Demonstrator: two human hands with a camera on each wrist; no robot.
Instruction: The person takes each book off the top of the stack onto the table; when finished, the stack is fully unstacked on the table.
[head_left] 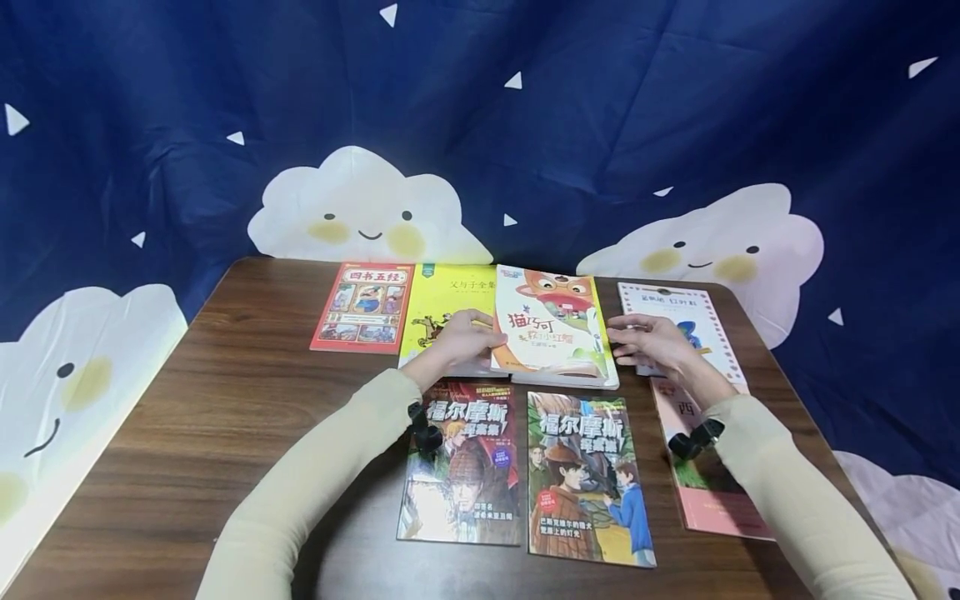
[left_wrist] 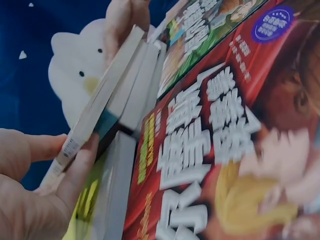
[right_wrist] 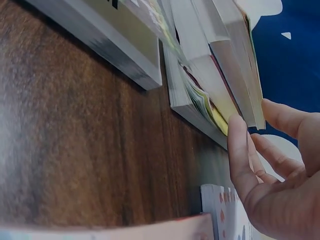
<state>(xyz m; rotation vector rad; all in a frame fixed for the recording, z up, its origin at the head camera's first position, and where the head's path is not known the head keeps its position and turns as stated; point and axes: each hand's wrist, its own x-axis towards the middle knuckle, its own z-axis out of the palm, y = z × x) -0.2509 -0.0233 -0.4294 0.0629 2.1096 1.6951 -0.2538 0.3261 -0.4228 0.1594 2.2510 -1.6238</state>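
left hand (head_left: 463, 337) pinches a smooth, rectangular paperback (head_left: 551, 323).

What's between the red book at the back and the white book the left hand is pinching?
The yellow book lies between the red book and white book in the head view; the left hand covers part of it.

"What's on the far-left red book (head_left: 365, 310)?"
"四书五经; the yellow book (head_left: 450, 283), 父与子全集."
"The white book (head_left: 551, 321) right of it?"
"猫巧可. Near-left book (head_left: 468, 492) and its right neighbour (head_left: 585, 483): 福尔摩斯; right pink book (head_left: 701, 475): 西."
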